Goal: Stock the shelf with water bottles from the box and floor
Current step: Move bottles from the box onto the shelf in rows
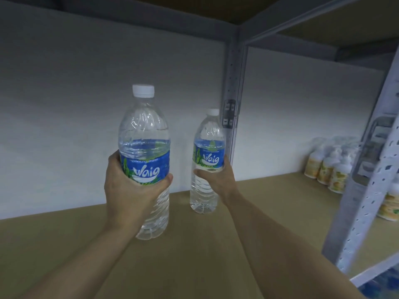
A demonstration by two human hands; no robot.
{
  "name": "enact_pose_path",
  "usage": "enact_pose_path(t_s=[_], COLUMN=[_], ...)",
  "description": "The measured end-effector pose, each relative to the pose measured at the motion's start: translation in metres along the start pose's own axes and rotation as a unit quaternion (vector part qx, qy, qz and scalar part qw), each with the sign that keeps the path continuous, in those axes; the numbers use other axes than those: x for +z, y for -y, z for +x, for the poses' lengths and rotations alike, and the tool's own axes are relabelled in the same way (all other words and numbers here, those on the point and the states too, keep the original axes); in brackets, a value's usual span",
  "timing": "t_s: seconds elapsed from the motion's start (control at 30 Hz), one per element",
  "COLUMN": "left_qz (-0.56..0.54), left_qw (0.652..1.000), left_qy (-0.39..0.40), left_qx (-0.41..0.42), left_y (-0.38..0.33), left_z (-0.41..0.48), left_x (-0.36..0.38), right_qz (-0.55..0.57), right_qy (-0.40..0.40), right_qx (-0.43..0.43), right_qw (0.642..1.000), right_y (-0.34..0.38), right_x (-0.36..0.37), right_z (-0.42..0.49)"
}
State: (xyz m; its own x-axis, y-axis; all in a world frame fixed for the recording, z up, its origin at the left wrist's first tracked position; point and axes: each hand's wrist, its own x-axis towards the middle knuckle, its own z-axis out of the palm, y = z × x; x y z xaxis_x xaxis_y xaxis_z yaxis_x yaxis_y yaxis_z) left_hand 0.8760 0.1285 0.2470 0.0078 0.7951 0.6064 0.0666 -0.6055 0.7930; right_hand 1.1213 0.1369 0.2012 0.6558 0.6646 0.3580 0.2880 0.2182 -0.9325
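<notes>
Water bottles, two by my count, are both at the shelf, one in each hand. From my remote seat the biggest thing on screen is the tan shelf board (216,251). It runs back to a white back panel (86,104), with an upper shelf (323,20) overhead. I count two grey perforated posts: a rear post (232,78) against the panel and a front post (367,203) slanting up at the right. The nearer bottle (144,130) is upright over the front half of the board. The left hand (127,190) wraps its blue label, fingers curled round it and thumb on the right side. I cannot tell whether its base touches the board. The farther bottle (208,139) is upright near the back panel, just left of the rear post, its base down at the board. The right hand (218,179) grips it at the label's lower edge. Both bottles are clear and filled, and each has one white cap (143,90). Far right, a cluster of small yellow-labelled bottles (328,167) sits on the board, too blurred for me to count.
</notes>
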Motion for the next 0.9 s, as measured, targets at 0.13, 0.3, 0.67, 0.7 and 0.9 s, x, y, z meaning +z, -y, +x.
enact_pose_path(t_s=[0.13,0.3,0.67,0.7,0.9], left_qz=[-0.004,-0.004,0.009,0.010,0.007], left_qw=[1.000,1.000,1.000,1.000,1.000], left_qy=[0.005,0.008,0.002,0.002,0.002], left_qx=[0.010,0.007,0.004,0.002,-0.009], left_y=[-0.001,0.005,0.018,0.019,0.023], left_z=[0.000,-0.004,-0.005,-0.005,-0.007], left_x=[0.002,0.008,0.016,0.017,0.018], right_qz=[-0.036,-0.055,-0.121,-0.121,-0.202], right_qy=[0.040,0.056,0.075,0.076,0.151], right_qx=[-0.011,-0.021,-0.013,-0.008,0.052], right_qw=[0.998,0.997,0.990,0.990,0.966], right_y=[-0.004,-0.006,-0.019,-0.018,-0.009], right_x=[-0.001,-0.005,-0.003,-0.004,-0.021], right_z=[0.008,0.011,0.021,0.022,-0.032])
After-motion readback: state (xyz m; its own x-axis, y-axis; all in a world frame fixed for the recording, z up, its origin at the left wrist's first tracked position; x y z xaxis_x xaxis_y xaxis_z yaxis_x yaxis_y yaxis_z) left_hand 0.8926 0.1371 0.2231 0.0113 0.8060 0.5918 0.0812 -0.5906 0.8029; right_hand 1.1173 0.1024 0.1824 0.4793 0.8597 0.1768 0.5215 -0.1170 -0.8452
